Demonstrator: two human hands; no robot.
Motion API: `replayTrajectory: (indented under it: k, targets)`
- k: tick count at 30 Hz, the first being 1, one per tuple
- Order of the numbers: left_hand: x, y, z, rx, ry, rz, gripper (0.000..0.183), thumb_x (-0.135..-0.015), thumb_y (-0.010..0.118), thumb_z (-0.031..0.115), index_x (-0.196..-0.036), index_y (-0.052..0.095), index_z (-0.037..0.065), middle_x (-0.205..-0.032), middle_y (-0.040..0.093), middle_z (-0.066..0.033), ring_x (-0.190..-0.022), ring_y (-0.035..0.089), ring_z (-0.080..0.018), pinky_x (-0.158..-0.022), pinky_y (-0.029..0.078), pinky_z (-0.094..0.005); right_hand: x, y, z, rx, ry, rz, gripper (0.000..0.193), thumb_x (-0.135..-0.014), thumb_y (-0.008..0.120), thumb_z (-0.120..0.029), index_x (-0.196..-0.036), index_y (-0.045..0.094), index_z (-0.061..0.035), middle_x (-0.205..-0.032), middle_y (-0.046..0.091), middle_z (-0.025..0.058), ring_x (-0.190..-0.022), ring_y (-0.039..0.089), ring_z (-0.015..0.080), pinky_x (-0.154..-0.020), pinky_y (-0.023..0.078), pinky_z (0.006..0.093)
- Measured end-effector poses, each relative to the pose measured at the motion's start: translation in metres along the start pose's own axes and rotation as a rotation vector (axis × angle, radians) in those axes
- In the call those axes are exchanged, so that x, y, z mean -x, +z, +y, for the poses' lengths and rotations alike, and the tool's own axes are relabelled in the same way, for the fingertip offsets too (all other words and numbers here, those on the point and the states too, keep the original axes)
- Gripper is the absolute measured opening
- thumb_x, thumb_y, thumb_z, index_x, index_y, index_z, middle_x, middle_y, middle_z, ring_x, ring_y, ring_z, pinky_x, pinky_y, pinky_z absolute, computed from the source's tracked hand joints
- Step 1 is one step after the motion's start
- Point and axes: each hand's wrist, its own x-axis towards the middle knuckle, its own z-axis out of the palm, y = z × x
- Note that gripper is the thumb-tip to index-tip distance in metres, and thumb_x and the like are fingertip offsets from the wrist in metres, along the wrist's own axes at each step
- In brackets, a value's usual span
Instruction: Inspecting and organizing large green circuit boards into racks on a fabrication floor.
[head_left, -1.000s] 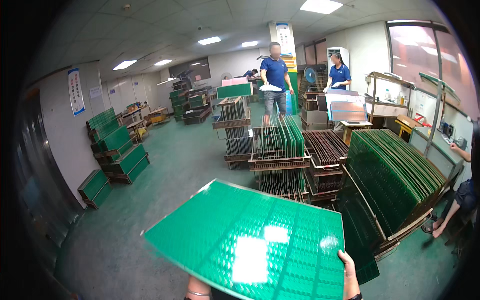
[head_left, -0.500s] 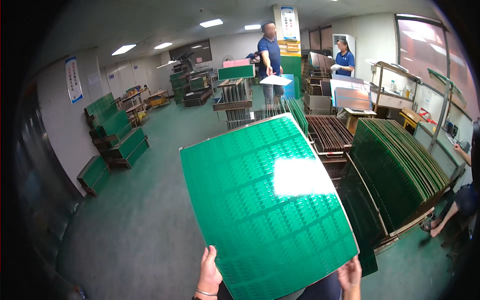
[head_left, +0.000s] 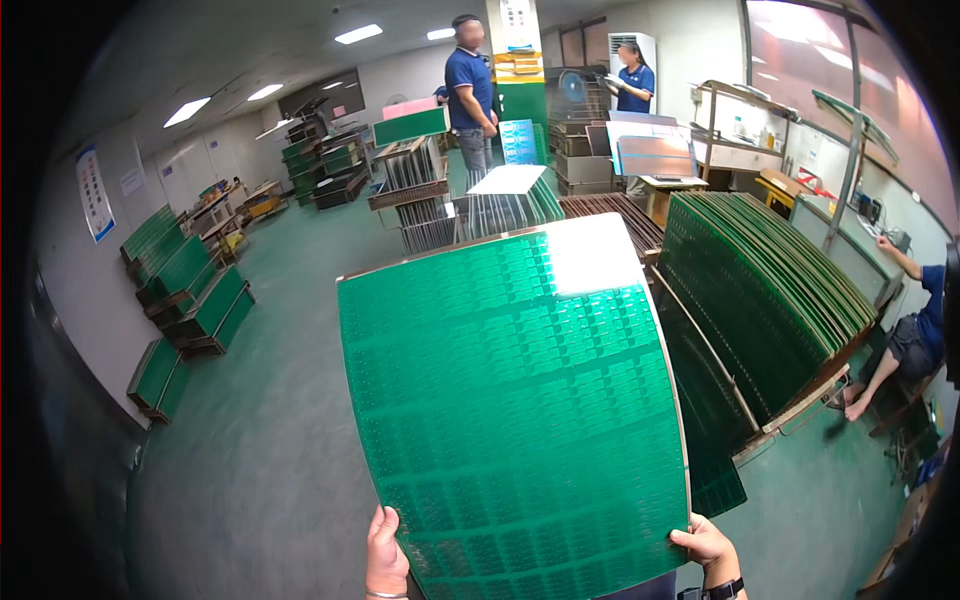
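Observation:
A large green circuit board panel with rows of fine printed patterns is held up in front of me, its near edge tilted down toward me. Bright glare whitens its far right corner. My left hand grips the lower left edge, thumb on the face and the other fingers mostly hidden behind. At the lower right edge, my right hand is closed the same way, its thumb over the front. Beyond the panel on the right stands a rack of upright green panels, packed close together.
Behind the panel, a rack of upright boards has a white sheet on top. Stepped green panel stacks line the left wall. Two people in blue shirts stand at the back; a seated person is at far right.
The panel has turned more upright and square to me; its glare has shifted to the far right corner. My right thumb now shows on its face. The standing person has put down the white sheet.

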Motion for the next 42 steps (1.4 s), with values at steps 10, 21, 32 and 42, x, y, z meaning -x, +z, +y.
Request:
replayTrajectory:
  k: [10,21,32,42]
  targets:
    - [-0.005,0.002,0.007,-0.094,0.003,0.042,0.033,-0.093,0.053,0.019,-0.121,0.053,0.001,-0.117,0.059,-0.0064,-0.106,0.053,-0.0176,-0.094,0.039,-0.0312,-0.007,0.003,0.015,-0.009,-0.074,0.078,0.032,-0.084,0.068,-0.017,-0.111,0.06,-0.0026,-0.092,0.065,0.0019,-0.077,0.061,0.011,-0.071,0.05,0.0269]
    - [0.002,0.011,-0.018,-0.221,-0.149,0.05,0.028,-0.098,0.046,0.02,-0.111,0.057,-0.002,-0.109,0.062,-0.0063,-0.099,0.057,-0.0132,-0.089,0.043,-0.0276,-0.013,0.013,-0.012,-0.062,-0.36,0.108,0.045,-0.083,0.068,-0.025,-0.119,0.054,-0.0015,-0.111,0.062,0.0062,-0.1,0.058,0.0173,-0.089,0.045,0.0326]
    - [0.0,0.016,-0.016,-0.344,0.037,0.105,0.027,-0.097,0.049,0.023,-0.081,0.059,0.004,-0.075,0.05,0.0081,-0.071,0.041,-0.002,-0.066,0.035,-0.0193,-0.005,0.011,-0.007,0.01,-0.289,0.11,0.047,-0.083,0.068,-0.023,-0.123,0.051,-0.0021,-0.111,0.062,0.0052,-0.098,0.059,0.0172,-0.087,0.046,0.0324]
    - [-0.061,0.002,-0.068,-0.166,-0.345,-0.157,0.031,-0.097,0.048,0.028,-0.107,0.059,0.002,-0.098,0.062,-0.0016,-0.082,0.057,-0.0083,-0.075,0.046,-0.0231,0.055,0.119,-0.095,0.138,-0.688,0.364,0.042,-0.072,0.062,-0.011,-0.11,0.049,0.0037,-0.098,0.061,0.0185,-0.08,0.063,0.0247,-0.074,0.053,0.0369]
